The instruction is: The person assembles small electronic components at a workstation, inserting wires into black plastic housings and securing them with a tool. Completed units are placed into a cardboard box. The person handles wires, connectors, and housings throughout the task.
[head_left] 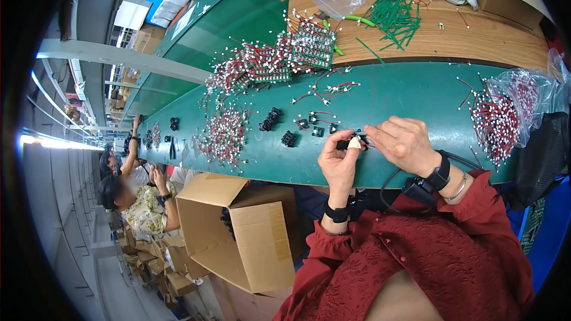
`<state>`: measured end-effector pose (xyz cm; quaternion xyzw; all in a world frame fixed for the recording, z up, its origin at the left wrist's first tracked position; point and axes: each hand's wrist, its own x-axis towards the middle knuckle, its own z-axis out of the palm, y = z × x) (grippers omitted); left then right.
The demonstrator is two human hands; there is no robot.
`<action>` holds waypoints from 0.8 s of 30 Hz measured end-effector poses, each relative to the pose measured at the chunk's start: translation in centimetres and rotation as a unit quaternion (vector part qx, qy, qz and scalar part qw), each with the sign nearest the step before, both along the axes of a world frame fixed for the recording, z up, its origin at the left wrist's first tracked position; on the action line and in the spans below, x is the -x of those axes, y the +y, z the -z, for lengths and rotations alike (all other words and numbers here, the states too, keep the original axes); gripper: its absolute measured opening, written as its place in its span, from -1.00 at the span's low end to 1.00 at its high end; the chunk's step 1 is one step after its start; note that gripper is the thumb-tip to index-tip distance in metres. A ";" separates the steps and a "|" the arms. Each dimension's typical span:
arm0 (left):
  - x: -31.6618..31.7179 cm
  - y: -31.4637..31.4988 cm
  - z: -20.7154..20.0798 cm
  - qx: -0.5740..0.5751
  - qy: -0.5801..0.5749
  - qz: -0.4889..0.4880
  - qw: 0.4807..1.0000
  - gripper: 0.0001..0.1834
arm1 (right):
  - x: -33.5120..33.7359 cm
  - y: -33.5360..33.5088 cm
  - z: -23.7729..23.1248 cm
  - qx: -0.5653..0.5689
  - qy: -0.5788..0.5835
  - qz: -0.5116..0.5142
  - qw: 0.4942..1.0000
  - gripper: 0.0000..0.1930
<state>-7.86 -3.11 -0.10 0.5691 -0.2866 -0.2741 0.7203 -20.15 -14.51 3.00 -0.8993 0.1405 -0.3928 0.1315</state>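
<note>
Over the near edge of the green work surface, both my hands meet at a small black plastic part point(359, 134). My left hand point(339, 165) pinches it between thumb and fingers, with a cream cover on the thumb tip. My right hand point(407, 145) comes in from the right, its fingers closed at the same part; whatever they grip is too small to make out. Just left of my hands lie loose black housings point(318, 131), some with short red wires. Further left are a clump of black housings point(270, 119) and a heap of red-and-black wire leads with white connectors point(222, 135).
Circuit boards bristling with wires point(311, 46) stand at the back. Green sticks point(395, 21) lie on a wooden board point(493, 32). A bagged wire heap point(495, 120) sits at right. An open cardboard box point(260, 244) stands below the edge; other people point(140, 205) work further left.
</note>
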 end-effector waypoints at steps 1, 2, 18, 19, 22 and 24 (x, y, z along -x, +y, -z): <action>0.0 0.0 0.0 -0.008 0.000 0.004 1.000 -0.73 | 0.0 0.0 0.0 -0.004 0.001 -0.002 1.000 -0.75; 0.1 0.1 0.0 -0.018 0.000 0.006 1.000 -0.73 | 0.0 0.1 0.1 0.005 0.003 0.001 1.000 -0.75; -0.5 0.6 -0.2 -0.062 -0.066 0.044 0.995 -0.69 | 0.3 -0.8 0.4 -0.251 0.031 -0.066 0.965 -0.91; -0.4 0.6 -0.2 -0.059 -0.058 0.038 0.996 -0.70 | 0.2 -0.8 0.3 -0.280 0.029 -0.067 0.957 -0.91; -0.2 0.5 0.0 -0.053 -0.041 0.012 0.998 -0.71 | 0.1 -0.5 0.1 -0.210 0.045 -0.036 0.976 -0.90; -0.1 0.4 0.1 -0.051 -0.032 -0.002 0.998 -0.71 | 0.0 -0.4 -0.1 -0.156 0.025 -0.028 0.987 -0.90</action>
